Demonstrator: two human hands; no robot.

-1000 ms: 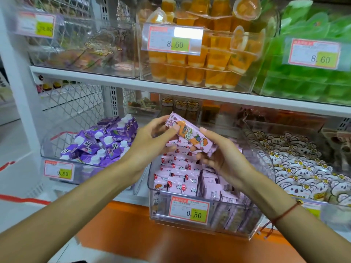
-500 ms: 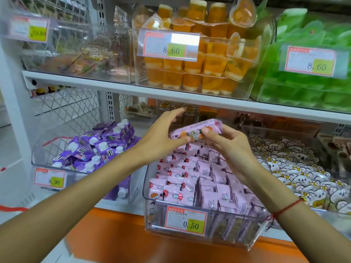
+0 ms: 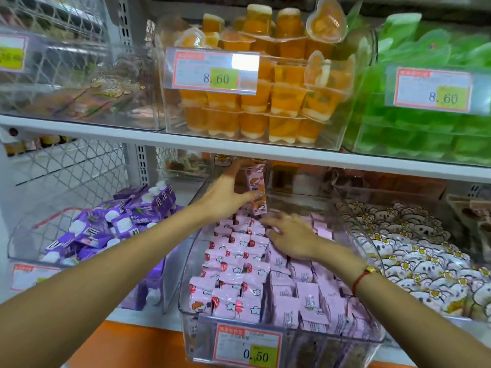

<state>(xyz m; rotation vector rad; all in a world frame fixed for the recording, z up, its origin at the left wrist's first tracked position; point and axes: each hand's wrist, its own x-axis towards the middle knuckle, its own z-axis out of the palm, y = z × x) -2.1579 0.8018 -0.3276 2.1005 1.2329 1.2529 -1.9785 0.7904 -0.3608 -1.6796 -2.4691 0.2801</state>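
1. Head view, item in hand: one pink packet (image 3: pixel 255 191), a small sealed snack wrapper with a cartoon print. It is held upright over the rear end of the clear bin (image 3: pixel 186 264), just under the shelf board (image 3: pixel 239 148).
2. Left hand (image 3: pixel 225 199): fingers curl round the packet's far side and the thumb lies across its printed face, gripping at about mid-height.
3. Right hand (image 3: pixel 288 236): fingers are straight and slightly spread, lying flat on the rows of pink packets (image 3: pixel 239 264) in the bin. It holds nothing. Blur softens the fingertips. A red cord (image 3: pixel 358 280) circles the wrist.
4. Bin contents: matching packets stand on edge in tight rows, printed faces at left and plain backs at right. A price label (image 3: pixel 248 346) marked 0.50 is fixed to the front wall.
5. Handling, as judged: very light. The film wrapper is soft, crinkly and somewhat slick, and the filling is probably easy to crush.
6. Where to hold, as judged: pinch the two broad faces at mid-body, or take the crimped end seam. A light squeeze should be enough.
7. Placement, as judged: the packet suits a slot at the back of the rows, with the flat hand steadying its neighbours.
8. Adjacent stock: purple pouches (image 3: pixel 119 224) in the bin to the left, orange jelly cups (image 3: pixel 265 99) on the shelf above.
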